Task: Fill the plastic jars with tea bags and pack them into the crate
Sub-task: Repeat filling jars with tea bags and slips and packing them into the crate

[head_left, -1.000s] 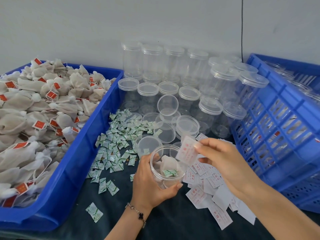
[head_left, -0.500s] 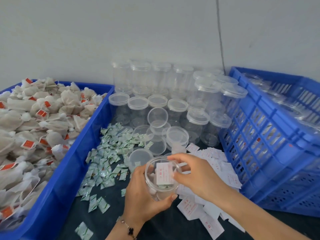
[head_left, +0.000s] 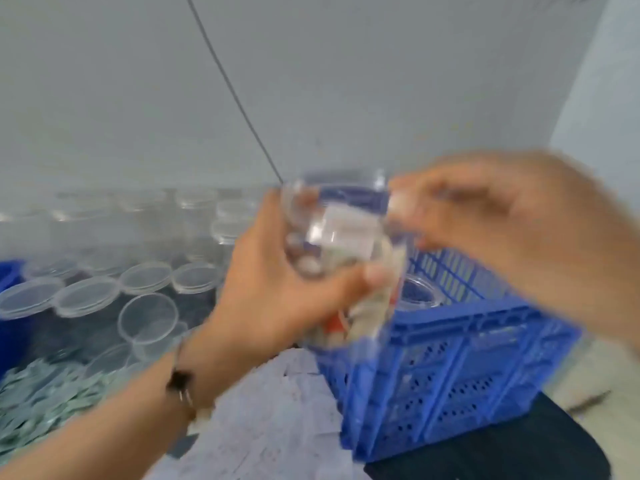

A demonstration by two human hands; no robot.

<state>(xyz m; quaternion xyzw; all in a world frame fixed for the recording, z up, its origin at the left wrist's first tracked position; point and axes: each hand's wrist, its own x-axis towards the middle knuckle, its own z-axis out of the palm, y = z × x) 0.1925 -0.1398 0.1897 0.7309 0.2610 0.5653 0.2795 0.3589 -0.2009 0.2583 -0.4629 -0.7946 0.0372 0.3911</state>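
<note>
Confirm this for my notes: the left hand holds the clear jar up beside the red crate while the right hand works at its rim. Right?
Not quite: the crate is blue, not red, as the head view shows. The rest stands: the left hand holds the clear jar up beside it while the right hand works at its rim.

A dark tabletop (head_left: 502, 452) is carrying everything here, blurred by motion. A blue crate (head_left: 450, 368) is sitting on it at the right. White paper slips (head_left: 277, 410) are lying scattered beside the crate, green sachets (head_left: 41, 396) are spreading at the left, and clear lidded jars (head_left: 145, 278) and loose lids (head_left: 149, 318) are crowding behind.
</note>
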